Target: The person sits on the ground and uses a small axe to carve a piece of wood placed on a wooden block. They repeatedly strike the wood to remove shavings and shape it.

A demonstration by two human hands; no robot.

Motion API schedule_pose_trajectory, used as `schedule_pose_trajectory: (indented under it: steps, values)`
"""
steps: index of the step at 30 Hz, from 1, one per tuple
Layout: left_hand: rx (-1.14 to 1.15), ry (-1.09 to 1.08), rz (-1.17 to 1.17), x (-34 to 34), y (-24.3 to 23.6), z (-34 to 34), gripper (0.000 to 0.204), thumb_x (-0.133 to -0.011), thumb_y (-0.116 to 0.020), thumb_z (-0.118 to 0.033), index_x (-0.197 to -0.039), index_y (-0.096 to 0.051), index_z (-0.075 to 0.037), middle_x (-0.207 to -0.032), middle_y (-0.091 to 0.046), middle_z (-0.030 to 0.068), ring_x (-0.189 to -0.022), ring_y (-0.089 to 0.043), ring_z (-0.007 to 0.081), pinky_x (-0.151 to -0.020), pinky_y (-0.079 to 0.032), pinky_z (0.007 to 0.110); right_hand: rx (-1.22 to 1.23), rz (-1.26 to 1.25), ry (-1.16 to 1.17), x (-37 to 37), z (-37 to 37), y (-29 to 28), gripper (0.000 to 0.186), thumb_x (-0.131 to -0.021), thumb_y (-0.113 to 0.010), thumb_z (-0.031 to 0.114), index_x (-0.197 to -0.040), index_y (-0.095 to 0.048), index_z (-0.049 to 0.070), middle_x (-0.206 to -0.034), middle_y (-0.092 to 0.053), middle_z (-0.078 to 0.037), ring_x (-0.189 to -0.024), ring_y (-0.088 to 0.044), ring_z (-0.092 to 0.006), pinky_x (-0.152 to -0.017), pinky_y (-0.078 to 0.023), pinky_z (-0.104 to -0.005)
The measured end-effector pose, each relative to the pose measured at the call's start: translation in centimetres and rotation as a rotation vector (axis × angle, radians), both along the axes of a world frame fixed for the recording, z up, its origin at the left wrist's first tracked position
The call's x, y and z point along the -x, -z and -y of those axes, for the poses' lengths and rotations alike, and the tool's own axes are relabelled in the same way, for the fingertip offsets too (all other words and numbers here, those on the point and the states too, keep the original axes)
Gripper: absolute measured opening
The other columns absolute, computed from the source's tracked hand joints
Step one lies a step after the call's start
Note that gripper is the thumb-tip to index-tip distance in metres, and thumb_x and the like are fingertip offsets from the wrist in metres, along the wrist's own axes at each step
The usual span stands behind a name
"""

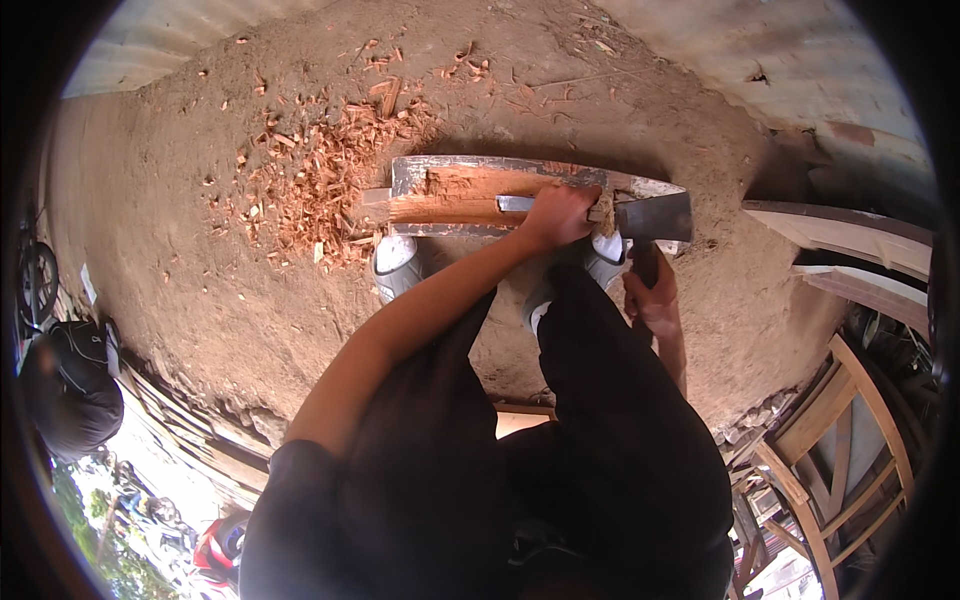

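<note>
A curved piece of wood (455,208) lies on the ground across my feet, its hollowed face reddish and its rims dark and worn. My left hand (562,214) is closed around a chisel (514,203), whose flat metal blade points left along the hollow. The chisel's handle end sticks out to the right of that hand. My right hand (655,302) grips the handle of a hammer (654,217). The hammer's dark, blocky head is close to the chisel's handle end, over the wood's right part; whether they touch, I cannot tell.
Wood chips (335,165) are scattered on the dirt floor left of the wood. My shoes (398,265) stand against its near edge. Curved boards (850,240) and a wooden frame (840,450) are at the right. Another person (75,390) is at the far left.
</note>
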State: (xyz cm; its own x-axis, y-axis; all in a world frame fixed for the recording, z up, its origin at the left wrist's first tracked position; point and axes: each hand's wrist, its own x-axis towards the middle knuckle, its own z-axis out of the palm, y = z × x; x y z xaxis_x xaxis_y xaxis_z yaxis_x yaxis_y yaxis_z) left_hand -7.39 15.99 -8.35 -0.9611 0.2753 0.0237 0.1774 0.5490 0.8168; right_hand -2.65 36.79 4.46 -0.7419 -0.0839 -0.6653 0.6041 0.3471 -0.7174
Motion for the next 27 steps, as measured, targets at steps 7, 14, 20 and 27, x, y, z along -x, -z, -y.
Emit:
schedule_pose_trajectory:
  steps: [7,14,20,27]
  values:
    - [-0.023,0.047,0.026,0.4,-0.6,0.0,0.031,-0.075,-0.073,-0.023,-0.1,-0.064,-0.006,-0.075,-0.07,0.0192,-0.075,-0.071,0.0419,-0.065,-0.056,0.054,-0.011,-0.115,0.089,-1.1,1.0,1.7,0.033,-0.09,-0.061,-0.001,-0.121,-0.049,0.002,-0.064,-0.05,-0.002,-0.045,-0.051,-0.0134,-0.041,-0.042,-0.0305]
    - [-0.011,0.009,0.018,0.3,-0.2,-0.1,0.029,-0.075,-0.072,-0.022,-0.098,-0.064,-0.007,-0.076,-0.07,0.0199,-0.077,-0.071,0.0421,-0.066,-0.056,0.054,0.167,-0.161,0.35,-0.1,0.8,0.6,0.035,-0.09,-0.06,-0.001,-0.123,-0.049,0.001,-0.064,-0.051,-0.003,-0.045,-0.052,-0.0142,-0.04,-0.042,-0.0308]
    - [-0.006,-0.006,-0.011,0.5,0.4,0.4,0.027,-0.076,-0.072,-0.022,-0.097,-0.064,-0.007,-0.075,-0.07,0.0208,-0.075,-0.071,0.042,-0.065,-0.056,0.054,0.014,-0.051,0.052,0.4,0.1,1.1,0.034,-0.091,-0.063,0.003,-0.122,-0.049,0.003,-0.065,-0.052,-0.003,-0.044,-0.051,-0.0139,-0.04,-0.043,-0.0296]
    - [-0.058,-0.046,-0.005,0.5,-0.4,0.3,0.029,-0.076,-0.072,-0.022,-0.099,-0.064,-0.006,-0.074,-0.07,0.0206,-0.074,-0.071,0.0423,-0.066,-0.057,0.053,0.01,-0.028,0.078,-1.1,0.7,2.4,0.034,-0.09,-0.064,0.004,-0.121,-0.049,0.004,-0.072,-0.055,-0.005,-0.044,-0.051,-0.0147,-0.039,-0.042,-0.0315]
